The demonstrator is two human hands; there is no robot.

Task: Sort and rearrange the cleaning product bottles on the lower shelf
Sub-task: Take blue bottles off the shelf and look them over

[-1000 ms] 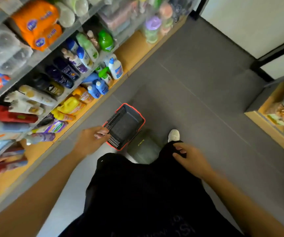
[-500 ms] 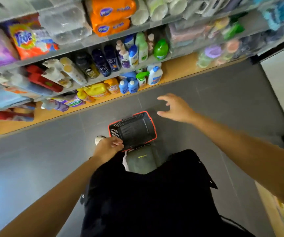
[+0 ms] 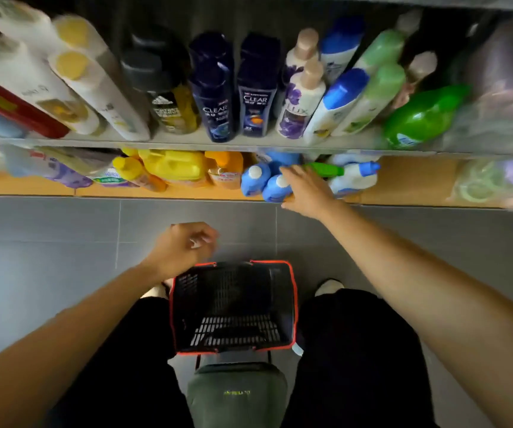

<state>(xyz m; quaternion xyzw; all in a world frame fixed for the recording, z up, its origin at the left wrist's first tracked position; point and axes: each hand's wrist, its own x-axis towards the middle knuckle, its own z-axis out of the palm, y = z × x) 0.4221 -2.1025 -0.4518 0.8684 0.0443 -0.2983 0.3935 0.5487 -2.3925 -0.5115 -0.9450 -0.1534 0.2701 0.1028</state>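
The lower wooden shelf (image 3: 403, 183) holds cleaning bottles. Two small blue bottles with white caps (image 3: 253, 180) stand at its front edge. To their right are a green-nozzled bottle (image 3: 326, 169) and a white bottle with a blue cap (image 3: 357, 177); to their left are an orange bottle (image 3: 224, 171) and a yellow jug (image 3: 174, 165). My right hand (image 3: 306, 191) reaches over the right-hand blue bottle with its fingers spread, touching or nearly touching it. My left hand (image 3: 184, 247) hovers above the floor with its fingers loosely curled, holding nothing.
A black shopping basket with a red rim (image 3: 293, 301) sits on the grey tiled floor between my legs, above a green stool (image 3: 236, 393). The metal shelf above (image 3: 187, 142) carries shampoo and body-wash bottles and overhangs the lower shelf. Purple and white pouches (image 3: 72, 177) lie at the lower left.
I have moved closer and lower to the shelf. My right hand moved forward from above the floor onto the blue bottles. My left hand left the basket rim.
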